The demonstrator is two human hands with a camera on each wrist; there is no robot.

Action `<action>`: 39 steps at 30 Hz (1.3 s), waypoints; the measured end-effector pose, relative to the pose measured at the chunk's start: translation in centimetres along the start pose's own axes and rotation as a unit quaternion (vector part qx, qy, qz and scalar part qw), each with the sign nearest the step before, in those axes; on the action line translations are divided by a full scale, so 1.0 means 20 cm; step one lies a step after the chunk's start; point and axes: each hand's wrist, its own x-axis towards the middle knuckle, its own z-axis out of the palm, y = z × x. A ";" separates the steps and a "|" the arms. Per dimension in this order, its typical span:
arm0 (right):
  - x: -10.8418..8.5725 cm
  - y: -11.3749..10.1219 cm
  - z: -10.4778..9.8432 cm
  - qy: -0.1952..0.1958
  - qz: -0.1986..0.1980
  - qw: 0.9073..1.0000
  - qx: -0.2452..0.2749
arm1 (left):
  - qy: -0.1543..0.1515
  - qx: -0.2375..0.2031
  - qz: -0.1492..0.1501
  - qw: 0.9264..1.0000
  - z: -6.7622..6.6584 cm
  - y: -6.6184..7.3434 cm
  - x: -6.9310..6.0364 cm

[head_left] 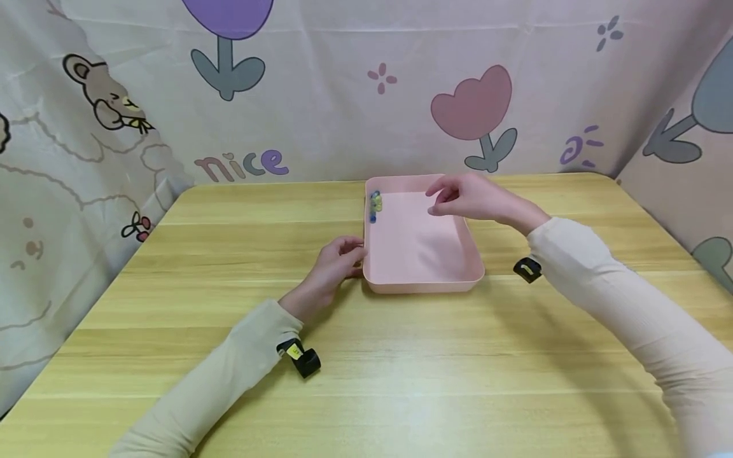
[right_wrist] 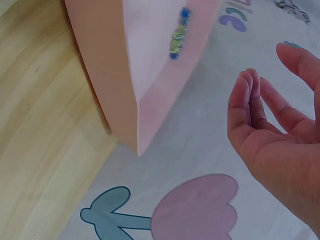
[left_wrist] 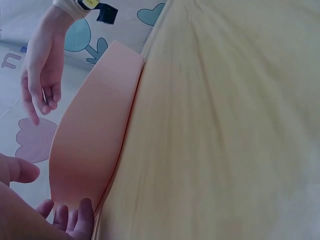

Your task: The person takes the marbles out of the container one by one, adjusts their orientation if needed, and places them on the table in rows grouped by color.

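Note:
A shallow pink tray (head_left: 426, 287) stands on the wooden table. Along its left inner wall lies a short row of small, shiny blue and yellow-green beads (head_left: 375, 203), also seen in the right wrist view as beads (right_wrist: 179, 35) close together. The left hand (head_left: 335, 270) is at the tray's outer left side near the front corner. Its fingertips (left_wrist: 86, 207) rest against the wall in the left wrist view, with the thumb held apart. Above the tray's back right part hovers the right hand (head_left: 475, 198), fingers loosely bent, thumb and fingertips apart, nothing between them.
The wooden table (head_left: 229, 254) reaches back to a printed cloth (head_left: 343, 114) with flowers and a bear, which also hangs along both sides. Each sleeve carries a small black wrist device, one by the left wrist (head_left: 300, 357), another by the right (head_left: 527, 270).

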 end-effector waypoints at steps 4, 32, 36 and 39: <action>0.07 -0.01 0.03 -0.025 0.009 1.000 0.005 | 0.005 0.007 -0.005 1.000 0.00 -0.01 0.00; 0.42 -0.02 0.17 -0.066 0.062 0.990 0.108 | -0.011 -0.049 -0.026 0.998 -0.01 -0.02 0.01; 0.45 -0.02 0.20 -0.064 0.065 0.984 0.152 | -0.005 -0.055 -0.029 0.998 0.00 -0.02 0.01; 0.46 -0.01 0.22 -0.044 0.074 0.976 0.198 | 0.001 -0.057 -0.027 0.998 0.00 -0.02 0.01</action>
